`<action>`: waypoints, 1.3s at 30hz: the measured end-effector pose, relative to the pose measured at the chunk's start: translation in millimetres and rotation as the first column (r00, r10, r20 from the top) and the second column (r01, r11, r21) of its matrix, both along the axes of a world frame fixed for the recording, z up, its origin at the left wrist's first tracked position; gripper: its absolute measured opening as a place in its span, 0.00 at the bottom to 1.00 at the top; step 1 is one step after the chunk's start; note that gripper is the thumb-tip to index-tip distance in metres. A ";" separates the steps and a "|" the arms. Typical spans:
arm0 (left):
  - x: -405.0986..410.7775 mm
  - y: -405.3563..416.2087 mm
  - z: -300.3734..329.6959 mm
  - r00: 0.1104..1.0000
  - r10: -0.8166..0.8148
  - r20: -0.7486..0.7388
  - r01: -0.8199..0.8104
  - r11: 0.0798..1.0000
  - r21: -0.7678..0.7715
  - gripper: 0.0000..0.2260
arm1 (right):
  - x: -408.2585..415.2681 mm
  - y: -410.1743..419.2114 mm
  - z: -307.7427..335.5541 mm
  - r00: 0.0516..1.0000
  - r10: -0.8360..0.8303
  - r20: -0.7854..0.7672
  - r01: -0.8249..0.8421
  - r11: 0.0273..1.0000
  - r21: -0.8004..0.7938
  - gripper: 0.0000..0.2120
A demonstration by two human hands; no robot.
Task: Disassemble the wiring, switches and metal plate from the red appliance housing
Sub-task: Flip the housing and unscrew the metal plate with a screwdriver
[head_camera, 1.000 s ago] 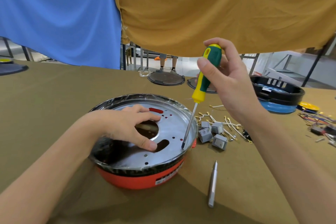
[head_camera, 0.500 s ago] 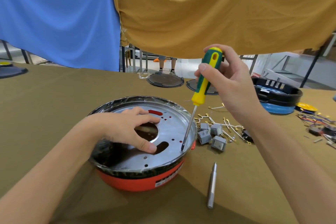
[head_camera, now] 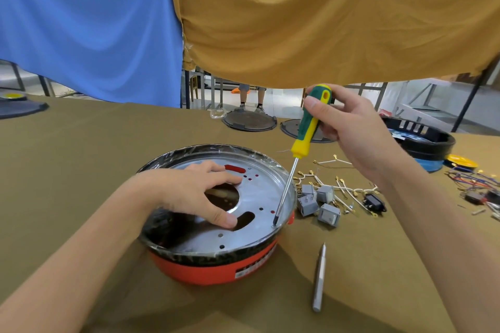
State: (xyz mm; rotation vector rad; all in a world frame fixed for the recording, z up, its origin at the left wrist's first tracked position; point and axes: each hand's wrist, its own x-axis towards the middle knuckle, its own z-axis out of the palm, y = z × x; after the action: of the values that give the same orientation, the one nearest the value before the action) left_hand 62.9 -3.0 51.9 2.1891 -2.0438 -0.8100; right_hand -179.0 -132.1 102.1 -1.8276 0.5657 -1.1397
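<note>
**Mia:** Well, what can't you see very well?

**Ben:** Most of the red housing [head_camera: 216, 270] is hidden. A silver metal plate [head_camera: 259, 194] sits inside it and covers the top, and shiny wrap goes round the black rim. The left hand [head_camera: 194, 194] lies spread on the plate, with the thumb pressing beside a long slot and the other fingers over the big round hole. Its fingers are not curled round anything. It hides part of that hole.

**Mia:** Can you read the sticker?

**Ben:** No. A white label [head_camera: 253, 267] is on the red side, but the writing is too small and bent.

**Mia:** What about the other hand?

**Ben:** The right hand [head_camera: 349, 130] grips the green and yellow screwdriver [head_camera: 305, 135] up at the handle. The tool leans, and its tip touches the plate near the right edge. I can't tell if a screw is under the tip.

**Mia:** Where is the housing?

**Ben:** It stands on the brown worktop [head_camera: 81, 159], in the middle, close to the person. Just right of it lie grey switches [head_camera: 319, 203], white wires [head_camera: 343, 186] with gold ends, and a black socket piece [head_camera: 374, 203]. A silver metal bit [head_camera: 318, 277] lies nearer the front.

**Mia:** And far away?

**Ben:** A black and blue housing [head_camera: 427, 143] is partly behind the right arm. Coloured wires [head_camera: 476, 184] are cut off at the right edge. Blue and yellow cloths hang across the back, and only someone's legs [head_camera: 250, 97] show under them.
</note>
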 end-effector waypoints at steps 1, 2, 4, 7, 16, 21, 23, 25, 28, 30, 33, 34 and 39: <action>0.1 -0.1 0.2 1.000 -0.001 -0.001 0.001 1.000 0.002 0.42 | -0.4 -2.4 -0.5 1.000 0.007 0.000 -0.007 0.999 0.043 0.11; -0.1 -0.1 0.4 1.000 0.001 -0.003 -0.001 1.000 0.005 0.42 | -1.3 -4.6 -1.0 1.000 0.008 -0.002 -0.008 0.997 0.078 0.12; -0.1 -0.2 0.6 1.000 0.004 -0.006 -0.004 1.000 0.008 0.42 | -2.1 -6.9 -2.7 1.000 0.004 -0.009 -0.003 0.992 0.128 0.12; 0.1 -0.3 1.0 1.000 0.007 -0.005 -0.007 1.000 0.010 0.41 | -2.5 -8.9 -4.7 1.000 0.018 0.008 -0.019 0.984 0.175 0.12; -1.6 0.8 1.3 1.000 0.014 -0.005 -0.014 1.000 0.012 0.41 | 4.0 -4.6 -14.7 0.995 0.091 -0.031 -0.081 0.969 0.234 0.09; -5.1 2.6 3.9 1.000 0.018 0.008 -0.018 1.000 0.015 0.43 | 0.8 -6.6 -10.9 0.995 0.094 0.019 -0.096 0.970 0.225 0.07; -6.2 3.3 5.3 1.000 0.020 0.016 -0.020 1.000 0.019 0.43 | 0.3 -6.5 -12.0 0.994 0.098 0.047 -0.106 0.965 0.239 0.08; -7.2 4.4 6.5 1.000 0.018 0.016 -0.019 1.000 0.023 0.42 | 0.9 -7.1 -12.5 0.991 0.095 0.097 -0.117 0.963 0.243 0.08; -7.5 5.9 7.0 0.999 0.014 0.032 -0.015 1.000 0.028 0.42 | 2.6 -7.2 -12.3 0.977 0.085 0.196 -0.132 0.961 0.243 0.07; -8.0 6.5 7.7 0.999 0.010 0.039 -0.012 0.999 0.036 0.43 | 2.9 -6.1 -13.2 0.970 0.082 0.230 -0.138 0.960 0.242 0.06; -8.6 7.6 8.6 0.999 0.011 0.038 -0.013 0.999 0.043 0.44 | 3.5 -2.8 -13.8 0.967 0.085 0.239 -0.138 0.968 0.212 0.05; -8.9 7.6 9.0 0.999 0.011 0.042 -0.013 0.999 0.044 0.44 | 3.6 -1.6 -13.6 0.967 0.087 0.238 -0.136 0.971 0.196 0.05; -9.4 8.0 9.5 0.999 0.013 0.045 -0.015 0.999 0.049 0.43 | 2.1 1.3 -10.7 0.970 0.086 0.228 -0.119 0.983 0.137 0.05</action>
State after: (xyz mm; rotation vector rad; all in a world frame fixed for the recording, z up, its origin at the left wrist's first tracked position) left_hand 53.5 5.1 61.4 2.2646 -2.0477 -0.8273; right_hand -176.9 -130.8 91.4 -1.5594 0.4102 -1.1796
